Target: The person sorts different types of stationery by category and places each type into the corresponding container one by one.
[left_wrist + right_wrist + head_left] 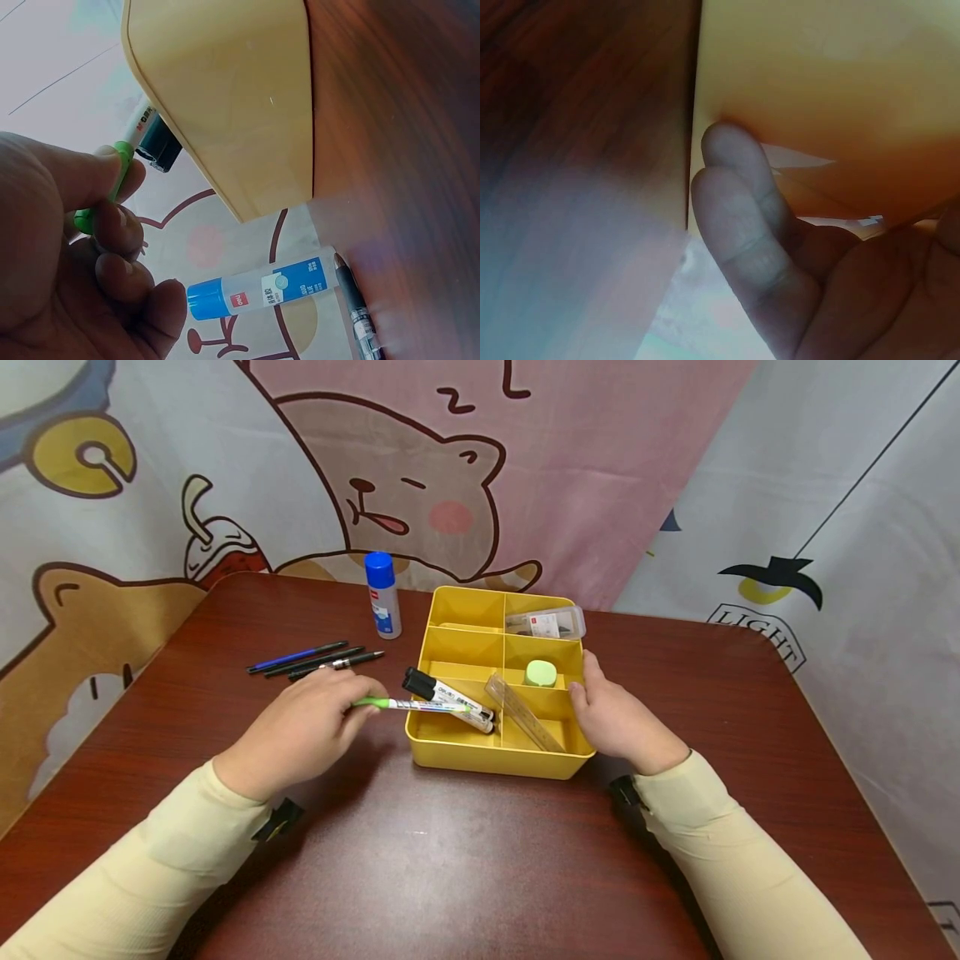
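Note:
Between thumb and fingers, my left hand point(311, 722) pinches a slim green-and-white pen point(412, 704) by its green end. The pen's other end reaches over the front left compartment of a yellow divided storage box point(498, 760). In that compartment, two white markers point(442, 691) with black caps lean on the left rim. A clear ruler point(528, 717) slants in the front right compartment. My right hand point(615, 714) holds the box's right side, thumb at the rim. In the right wrist view, its fingers point(739, 217) lie against the outer wall.
A blue-capped glue bottle point(384, 597) stands left of the box. Several pens point(315, 658) lie beyond my left hand. A light green block-like item point(540, 673) and a clear plastic case point(546, 623) sit in right compartments. A printed cloth point(615, 460) hangs behind the table point(480, 860).

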The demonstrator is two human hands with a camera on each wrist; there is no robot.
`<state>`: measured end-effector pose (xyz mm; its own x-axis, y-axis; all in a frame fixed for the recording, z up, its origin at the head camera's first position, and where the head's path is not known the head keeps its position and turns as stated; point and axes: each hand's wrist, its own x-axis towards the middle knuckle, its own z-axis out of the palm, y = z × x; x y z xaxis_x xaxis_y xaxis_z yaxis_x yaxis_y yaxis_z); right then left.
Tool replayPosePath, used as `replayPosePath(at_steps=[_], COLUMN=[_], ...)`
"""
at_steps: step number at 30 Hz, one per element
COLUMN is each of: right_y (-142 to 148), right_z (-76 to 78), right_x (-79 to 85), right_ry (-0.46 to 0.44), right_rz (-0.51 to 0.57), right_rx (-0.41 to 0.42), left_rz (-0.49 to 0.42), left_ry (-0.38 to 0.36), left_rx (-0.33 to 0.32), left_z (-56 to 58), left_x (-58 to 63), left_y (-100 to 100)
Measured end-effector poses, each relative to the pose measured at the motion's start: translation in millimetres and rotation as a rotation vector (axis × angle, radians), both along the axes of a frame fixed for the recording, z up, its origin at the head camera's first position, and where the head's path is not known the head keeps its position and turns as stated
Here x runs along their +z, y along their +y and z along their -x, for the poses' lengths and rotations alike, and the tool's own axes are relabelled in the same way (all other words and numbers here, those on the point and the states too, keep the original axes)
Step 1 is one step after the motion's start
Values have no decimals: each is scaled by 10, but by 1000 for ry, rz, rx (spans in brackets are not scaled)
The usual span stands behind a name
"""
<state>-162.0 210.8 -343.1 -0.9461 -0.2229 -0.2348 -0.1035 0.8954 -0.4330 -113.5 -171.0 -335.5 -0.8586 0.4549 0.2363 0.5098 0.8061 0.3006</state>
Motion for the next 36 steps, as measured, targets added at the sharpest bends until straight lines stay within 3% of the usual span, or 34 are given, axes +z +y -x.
replayPosePath(at_steps=[21,36], right_y=[5,7], right_z=[1,4], right_x=[-10,-13], right_ry=[3,13], right_rz=[10,14], right_rx=[1,4], left_rz=[-5,-20], left_ry=[-31,8], left_rx=[-12,-33], left_z=[1,-6], left_x=[-32,-51], left_y=[37,64])
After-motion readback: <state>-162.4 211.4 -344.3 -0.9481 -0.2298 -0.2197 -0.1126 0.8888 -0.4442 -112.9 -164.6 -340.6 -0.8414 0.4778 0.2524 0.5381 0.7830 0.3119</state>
